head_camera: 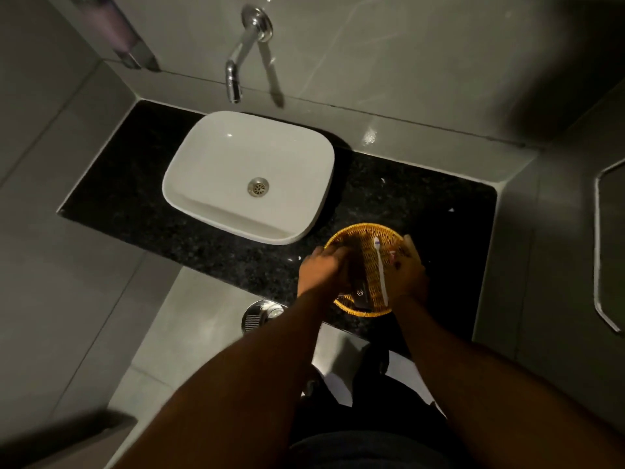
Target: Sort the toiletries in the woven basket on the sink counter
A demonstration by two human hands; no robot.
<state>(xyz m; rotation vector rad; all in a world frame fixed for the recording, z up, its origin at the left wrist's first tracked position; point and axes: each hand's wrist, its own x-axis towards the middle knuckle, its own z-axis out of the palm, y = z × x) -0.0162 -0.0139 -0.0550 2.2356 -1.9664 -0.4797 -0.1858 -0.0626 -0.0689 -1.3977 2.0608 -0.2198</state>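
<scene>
A round woven basket [355, 231] sits on the black granite counter [142, 198], right of the sink, near the front edge. Inside it lie a white toothbrush [380, 269], pointing away from me, and a dark packet [362, 294] with a small white logo. My left hand [321, 270] reaches into the basket's left side with its fingers curled on the dark packet. My right hand [407, 270] is over the basket's right side with fingers closed around something small with a pinkish tip, mostly hidden.
A white vessel sink [216, 157] stands on the counter's left half under a chrome wall tap [236, 62]. Tiled walls close the counter at the back and right. A chrome round bin lid [260, 314] shows below the counter edge.
</scene>
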